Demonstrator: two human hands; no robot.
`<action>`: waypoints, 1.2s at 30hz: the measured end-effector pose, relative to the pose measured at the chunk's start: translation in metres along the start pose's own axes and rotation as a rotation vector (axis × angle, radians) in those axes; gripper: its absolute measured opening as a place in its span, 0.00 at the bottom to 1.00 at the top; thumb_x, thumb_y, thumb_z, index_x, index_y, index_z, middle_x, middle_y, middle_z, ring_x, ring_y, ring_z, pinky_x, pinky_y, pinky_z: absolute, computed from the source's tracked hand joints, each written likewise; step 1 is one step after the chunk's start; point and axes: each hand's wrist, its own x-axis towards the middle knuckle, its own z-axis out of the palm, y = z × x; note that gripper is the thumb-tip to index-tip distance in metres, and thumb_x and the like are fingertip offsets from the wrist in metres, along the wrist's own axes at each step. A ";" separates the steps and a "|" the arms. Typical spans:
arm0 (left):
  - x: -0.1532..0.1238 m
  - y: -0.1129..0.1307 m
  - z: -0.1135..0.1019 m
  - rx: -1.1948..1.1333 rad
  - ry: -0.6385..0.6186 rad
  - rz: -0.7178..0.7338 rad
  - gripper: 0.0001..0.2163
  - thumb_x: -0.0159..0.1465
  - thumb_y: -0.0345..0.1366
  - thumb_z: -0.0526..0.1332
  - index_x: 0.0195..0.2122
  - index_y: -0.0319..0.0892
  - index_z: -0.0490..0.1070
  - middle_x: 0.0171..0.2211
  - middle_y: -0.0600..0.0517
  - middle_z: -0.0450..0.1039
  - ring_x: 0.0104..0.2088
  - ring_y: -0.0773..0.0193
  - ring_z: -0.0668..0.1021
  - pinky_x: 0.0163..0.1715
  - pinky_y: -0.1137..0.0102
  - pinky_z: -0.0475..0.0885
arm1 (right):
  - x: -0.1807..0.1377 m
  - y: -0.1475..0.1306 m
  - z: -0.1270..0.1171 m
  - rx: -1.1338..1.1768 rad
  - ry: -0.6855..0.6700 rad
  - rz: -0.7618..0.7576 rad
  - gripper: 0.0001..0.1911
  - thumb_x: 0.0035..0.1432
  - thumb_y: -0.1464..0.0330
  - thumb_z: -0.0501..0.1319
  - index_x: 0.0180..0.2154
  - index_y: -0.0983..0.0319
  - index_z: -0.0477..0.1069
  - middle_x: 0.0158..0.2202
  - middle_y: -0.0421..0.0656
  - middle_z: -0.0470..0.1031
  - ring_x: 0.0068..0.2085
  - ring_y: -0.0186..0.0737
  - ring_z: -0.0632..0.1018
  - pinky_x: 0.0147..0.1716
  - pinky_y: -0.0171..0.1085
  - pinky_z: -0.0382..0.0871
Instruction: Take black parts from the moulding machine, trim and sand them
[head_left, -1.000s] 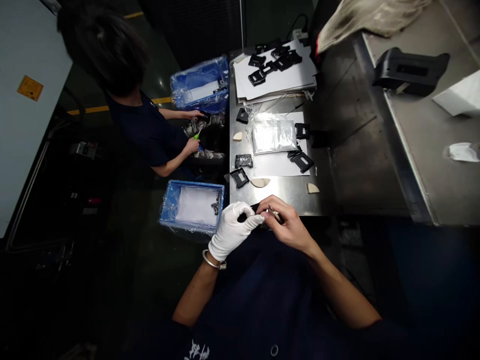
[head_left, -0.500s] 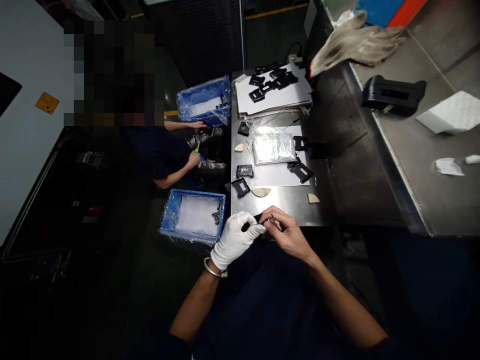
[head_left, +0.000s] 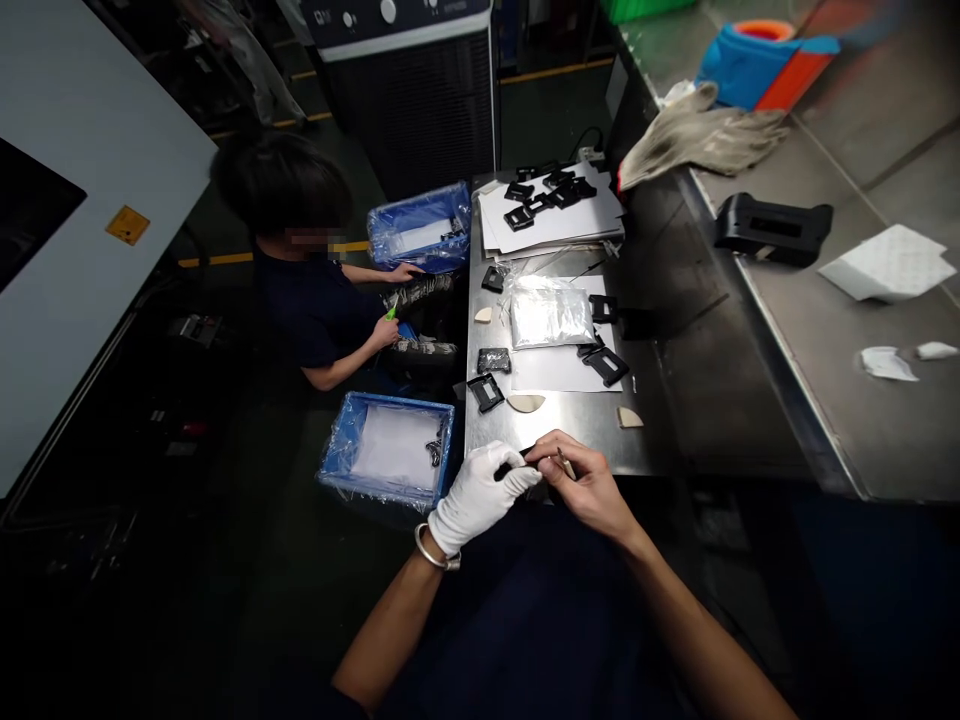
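My left hand point(head_left: 480, 495), in a white glove with a metal bangle at the wrist, is closed on a small black plastic part point(head_left: 529, 454) at the table's near edge. The fingers hide most of that part. My bare right hand point(head_left: 592, 492) meets it from the other side, its fingers wrapped round a small thin tool point(head_left: 565, 464) with a pale handle; the working end is hard to see. Just beyond my hands lie pale wedge-shaped pieces point(head_left: 526, 403) and a black plastic frame point(head_left: 486, 392).
Several black parts lie on a paper stack point(head_left: 510, 235) at the metal table's far end, beyond a silvery plastic bag point(head_left: 551, 318). Left are two lined blue bins point(head_left: 341, 440) and a seated co-worker point(head_left: 315, 300) holding a green-tipped tool. A raised metal bench point(head_left: 817, 400) carries a grey glove point(head_left: 705, 135).
The view has tilted up, so everything sits lower in the picture. Both my hands keep their hold, with only slight shifts of the fingers.
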 end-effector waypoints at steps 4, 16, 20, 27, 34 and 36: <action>0.002 0.000 0.002 0.010 0.023 -0.012 0.18 0.70 0.47 0.58 0.29 0.39 0.72 0.29 0.51 0.71 0.31 0.65 0.73 0.35 0.68 0.68 | 0.001 0.003 0.000 0.012 0.033 -0.011 0.07 0.66 0.65 0.63 0.41 0.57 0.80 0.38 0.42 0.73 0.40 0.36 0.74 0.40 0.36 0.67; 0.005 -0.002 0.015 -0.059 0.033 -0.097 0.20 0.67 0.51 0.61 0.27 0.40 0.68 0.25 0.54 0.68 0.27 0.68 0.69 0.30 0.70 0.63 | -0.004 0.007 -0.003 -0.038 0.051 0.006 0.07 0.65 0.64 0.64 0.39 0.58 0.79 0.39 0.43 0.74 0.40 0.38 0.75 0.39 0.36 0.67; 0.007 0.000 0.014 -0.082 0.022 -0.113 0.19 0.67 0.50 0.62 0.26 0.40 0.67 0.25 0.55 0.67 0.27 0.68 0.69 0.29 0.71 0.63 | -0.006 0.011 -0.003 -0.009 0.080 0.007 0.07 0.65 0.64 0.64 0.39 0.57 0.80 0.38 0.44 0.74 0.40 0.38 0.75 0.37 0.35 0.68; 0.013 0.000 0.022 -0.174 0.008 -0.074 0.18 0.65 0.50 0.64 0.28 0.39 0.69 0.27 0.54 0.69 0.29 0.68 0.70 0.33 0.70 0.65 | -0.008 0.009 -0.012 -0.028 0.073 -0.018 0.07 0.64 0.65 0.64 0.40 0.56 0.82 0.39 0.44 0.73 0.41 0.38 0.75 0.37 0.35 0.68; 0.013 0.000 0.017 -0.232 0.033 -0.063 0.19 0.65 0.50 0.64 0.26 0.38 0.70 0.26 0.53 0.70 0.29 0.67 0.71 0.33 0.70 0.66 | -0.007 0.001 -0.009 -0.059 0.093 -0.052 0.08 0.64 0.65 0.64 0.41 0.57 0.82 0.38 0.45 0.73 0.37 0.38 0.74 0.33 0.36 0.67; 0.011 0.001 0.013 -0.236 -0.004 -0.039 0.18 0.67 0.48 0.62 0.28 0.39 0.71 0.28 0.52 0.72 0.31 0.67 0.72 0.35 0.70 0.68 | -0.005 -0.001 -0.009 -0.060 0.090 -0.040 0.07 0.63 0.65 0.65 0.39 0.57 0.82 0.37 0.45 0.75 0.37 0.39 0.75 0.33 0.37 0.68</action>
